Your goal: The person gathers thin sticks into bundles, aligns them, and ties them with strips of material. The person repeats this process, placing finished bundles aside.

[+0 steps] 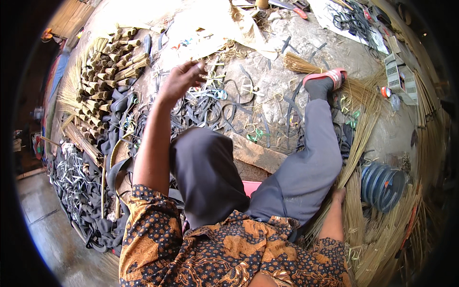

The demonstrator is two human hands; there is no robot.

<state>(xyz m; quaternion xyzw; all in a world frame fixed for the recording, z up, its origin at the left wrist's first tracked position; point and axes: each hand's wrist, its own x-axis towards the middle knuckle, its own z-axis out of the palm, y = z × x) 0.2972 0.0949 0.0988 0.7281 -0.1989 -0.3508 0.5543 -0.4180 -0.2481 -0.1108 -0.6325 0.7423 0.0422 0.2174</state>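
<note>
My left hand (183,81) is raised over the floor, in front of my bent left knee. Its fingers are loosely bent and apart, slightly smeared, with nothing seen in them. Low at my right side, my right hand (338,195) is closed at the narrow lower end of a long bundle of thin straw-coloured sticks (361,136); its fingertips are mostly hidden. Those sticks run up past my right leg to my foot in a pink sandal (330,76). Below my left hand lie tangled black rubber strips (203,107).
Tied stick bundles (103,71) are stacked at the left, above a heap of dark rubber scraps (79,191). A wooden block (258,153) lies between my legs. At the right are a clear blue ribbed container (382,186), a grey plastic basket (404,79) and more loose sticks (382,239). A red-handled blade (300,13) lies far off.
</note>
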